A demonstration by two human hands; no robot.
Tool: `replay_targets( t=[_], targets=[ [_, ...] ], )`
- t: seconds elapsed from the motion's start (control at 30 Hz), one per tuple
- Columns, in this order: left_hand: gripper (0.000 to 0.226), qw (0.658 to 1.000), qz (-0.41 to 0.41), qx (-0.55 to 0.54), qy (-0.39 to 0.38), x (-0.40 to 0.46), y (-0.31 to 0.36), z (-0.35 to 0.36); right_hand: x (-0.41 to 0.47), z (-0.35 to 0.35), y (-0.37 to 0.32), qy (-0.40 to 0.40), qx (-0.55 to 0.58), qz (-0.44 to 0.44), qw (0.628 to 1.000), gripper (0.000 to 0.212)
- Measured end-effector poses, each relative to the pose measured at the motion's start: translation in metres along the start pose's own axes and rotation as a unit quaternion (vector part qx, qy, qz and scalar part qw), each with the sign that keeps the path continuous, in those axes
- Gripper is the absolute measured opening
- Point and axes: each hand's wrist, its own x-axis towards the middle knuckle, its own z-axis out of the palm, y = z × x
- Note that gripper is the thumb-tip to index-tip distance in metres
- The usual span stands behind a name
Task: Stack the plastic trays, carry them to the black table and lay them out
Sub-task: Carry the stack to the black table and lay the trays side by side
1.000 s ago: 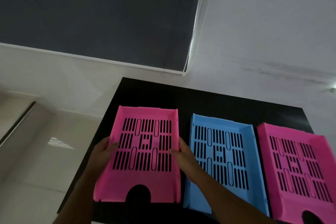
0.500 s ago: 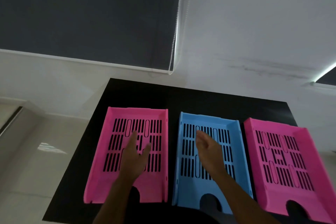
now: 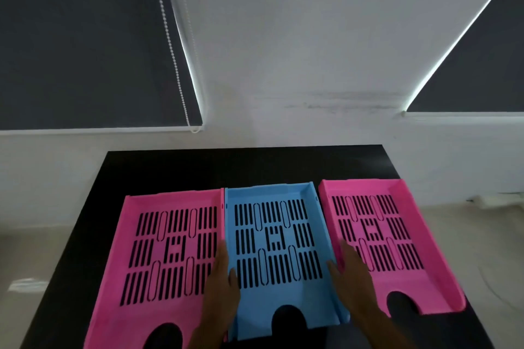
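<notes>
Three slotted plastic trays lie side by side on the black table (image 3: 243, 167). A pink tray (image 3: 170, 197) is on the left, a blue tray (image 3: 269, 193) in the middle and another pink tray (image 3: 365, 187) on the right. My left hand (image 3: 221, 289) clasps the blue tray's left wall, thumb inside the tray. My right hand (image 3: 354, 280) clasps its right wall the same way, its fingers reaching over the right pink tray's edge. The blue tray rests flat on the table.
The table stands against a white wall with dark roller blinds (image 3: 85, 51) on both sides and a bead cord (image 3: 173, 59). Pale floor shows left and right of the table. A bare strip of tabletop lies behind the trays.
The left hand moved right off the left pink tray to the blue tray's left wall. My right hand shifted to its right wall. The view swung right and closer.
</notes>
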Motion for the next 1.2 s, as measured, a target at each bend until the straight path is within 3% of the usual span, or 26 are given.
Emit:
replay_targets(
  t=[0.1, 0.33, 1.0, 1.2],
  targets=[
    [0.071, 1.0, -0.008, 0.003, 0.013, 0.004, 0.003, 0.008, -0.003, -0.005, -0.005, -0.002, 0.005, -0.028, 1.0, 0.047],
    [0.067, 0.999, -0.004, 0.029, 0.043, 0.007, 0.0, 0.017, 0.002, -0.011, 0.0, -0.013, 0.002, -0.037, 0.999, 0.037],
    [0.065, 0.999, 0.03, 0.007, 0.025, 0.087, 0.017, 0.007, 0.071, -0.004, -0.022, 0.022, 0.011, -0.044, 0.999, 0.039],
    [0.076, 0.998, 0.023, 0.062, 0.024, 0.096, 0.018, -0.001, 0.071, -0.018, -0.04, -0.022, 0.039, -0.051, 0.998, 0.04]
  ],
)
